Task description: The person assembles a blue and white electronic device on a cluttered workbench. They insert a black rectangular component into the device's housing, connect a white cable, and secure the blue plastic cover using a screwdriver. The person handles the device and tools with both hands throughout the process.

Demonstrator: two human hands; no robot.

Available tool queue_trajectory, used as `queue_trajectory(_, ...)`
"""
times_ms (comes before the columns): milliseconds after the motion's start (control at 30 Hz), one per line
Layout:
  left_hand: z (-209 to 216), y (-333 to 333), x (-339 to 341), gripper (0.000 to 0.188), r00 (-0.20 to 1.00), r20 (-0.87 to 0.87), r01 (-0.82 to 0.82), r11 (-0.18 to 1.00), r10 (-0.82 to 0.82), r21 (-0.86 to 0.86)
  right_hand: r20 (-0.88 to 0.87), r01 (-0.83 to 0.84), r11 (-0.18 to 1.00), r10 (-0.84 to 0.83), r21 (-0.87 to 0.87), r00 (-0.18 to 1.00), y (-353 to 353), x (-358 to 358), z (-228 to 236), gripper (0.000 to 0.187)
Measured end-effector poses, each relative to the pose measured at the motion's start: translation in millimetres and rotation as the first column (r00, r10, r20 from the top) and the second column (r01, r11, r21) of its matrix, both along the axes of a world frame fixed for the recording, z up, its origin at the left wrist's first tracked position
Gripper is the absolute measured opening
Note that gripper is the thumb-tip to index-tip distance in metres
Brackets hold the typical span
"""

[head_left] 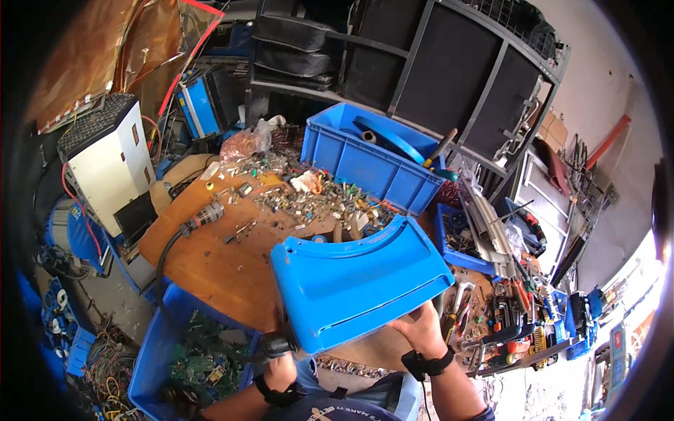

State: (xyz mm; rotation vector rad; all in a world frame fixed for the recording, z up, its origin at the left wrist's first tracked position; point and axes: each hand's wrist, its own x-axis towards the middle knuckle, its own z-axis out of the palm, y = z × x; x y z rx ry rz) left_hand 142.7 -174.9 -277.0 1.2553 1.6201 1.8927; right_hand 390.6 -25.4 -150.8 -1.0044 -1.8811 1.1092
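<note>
A large bright blue plastic cover [358, 284], with a curved cut-out along its far edge and a long slot near its near edge, is held tilted above the front of the table. My right hand [421, 330] grips its near right side, thumb along the edge and the other fingers mostly hidden beneath. At the near left corner my left hand [283, 370] supports it, its fingers largely hidden behind the cover and a black device. Dark straps circle both wrists.
A wooden table [203, 259] bears scattered electronic scrap [337, 200] and a corded power tool [203, 216]. Behind stands a blue crate [372, 165]. A blue bin [151, 358] of green circuit boards sits at near left; hand tools [509, 316] crowd the right.
</note>
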Motion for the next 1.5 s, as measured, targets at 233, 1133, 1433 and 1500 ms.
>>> queue_trajectory(233,-16,-9,-3,0.047,0.991,0.074,0.117,0.993,-0.116,-0.022,-0.009,0.009,0.99,-0.008,0.144,1.0,-6,-2,5,0.078)
queue_trajectory(1133,230,6,-36,0.082,0.942,-0.049,0.327,0.941,-0.332,-0.083,0.09,0.16,0.929,-0.2,0.332,0.976,-6,-23,120,0.048)
queue_trajectory(1433,236,-11,-6,0.093,0.959,-0.085,0.266,0.961,-0.271,-0.072,-0.118,0.215,0.919,-0.186,0.331,0.975,-33,-5,103,0.038)
queue_trajectory(1500,228,-21,4,0.103,0.954,-0.06,0.293,0.955,-0.295,-0.038,-0.149,0.243,0.882,-0.199,0.404,0.969,-47,4,93,0.041)
